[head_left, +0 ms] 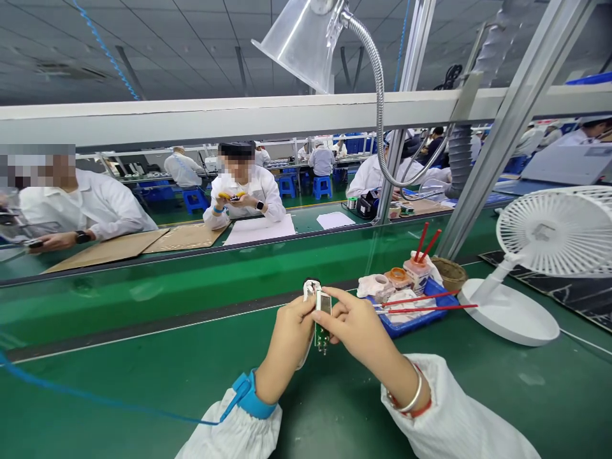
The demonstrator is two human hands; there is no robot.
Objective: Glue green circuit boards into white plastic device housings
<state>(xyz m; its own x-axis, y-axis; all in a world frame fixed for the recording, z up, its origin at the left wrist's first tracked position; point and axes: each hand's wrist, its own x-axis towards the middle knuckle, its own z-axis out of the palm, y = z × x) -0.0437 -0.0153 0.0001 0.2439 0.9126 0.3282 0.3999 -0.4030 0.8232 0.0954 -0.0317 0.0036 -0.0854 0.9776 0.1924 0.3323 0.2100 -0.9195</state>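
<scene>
A small green circuit board (322,335) with a silvery rectangular part on its upper half is held upright between my two hands above the bench. My left hand (289,328) is closed at the board's left side, together with a crumpled-looking white piece (310,288) whose kind I cannot make out. My right hand (356,322) pinches the board from the right, with the index finger at its top and the thumb across its front. Small metal parts stick out at the board's lower end. Part of the board is hidden behind my fingers.
Right of my hands, a blue tray (406,326) holds small jars and red-handled brushes (425,309). A white fan (509,312) stands further right. A lamp (306,44) hangs overhead. A blue cord (119,405) runs from my left wrist strap. Co-workers sit across the bench.
</scene>
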